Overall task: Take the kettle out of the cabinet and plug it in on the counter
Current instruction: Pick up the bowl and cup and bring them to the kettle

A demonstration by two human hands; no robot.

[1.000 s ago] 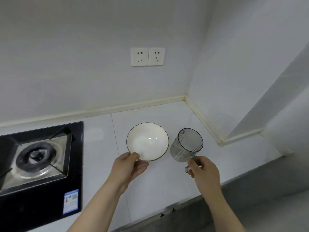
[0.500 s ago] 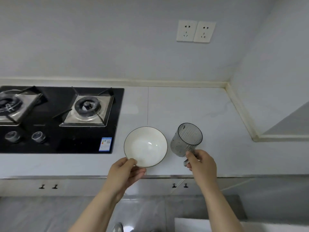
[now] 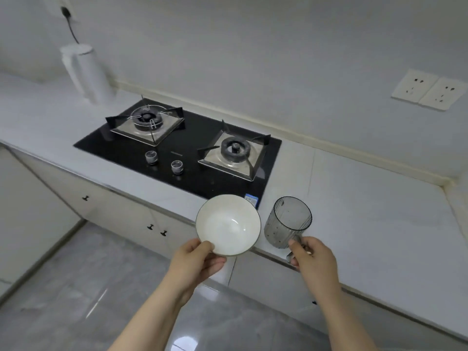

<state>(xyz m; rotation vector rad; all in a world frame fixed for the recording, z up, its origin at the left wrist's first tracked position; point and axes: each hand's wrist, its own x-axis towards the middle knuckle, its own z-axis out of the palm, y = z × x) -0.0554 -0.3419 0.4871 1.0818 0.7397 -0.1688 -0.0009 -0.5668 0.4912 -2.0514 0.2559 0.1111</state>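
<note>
A white kettle (image 3: 87, 73) stands upright on the counter at the far left, against the wall. Its dark cord runs up to a plug (image 3: 66, 11) in a wall socket above it. My left hand (image 3: 196, 260) grips the near rim of a white bowl (image 3: 228, 224), held over the counter's front edge. My right hand (image 3: 312, 259) holds a clear grey glass mug (image 3: 287, 222) by its handle, just right of the bowl. Both hands are far right of the kettle.
A black two-burner gas hob (image 3: 182, 145) lies between the kettle and my hands. Two empty wall sockets (image 3: 428, 89) sit at the right. White cabinet doors with small dark knobs (image 3: 157, 230) run under the white counter (image 3: 367, 198). Grey floor tiles lie below.
The view has swung left and pulled back, bringing the whole hob and the kettle into sight. Bowl and mug, still in my hands, now hang over the counter's front edge.
</note>
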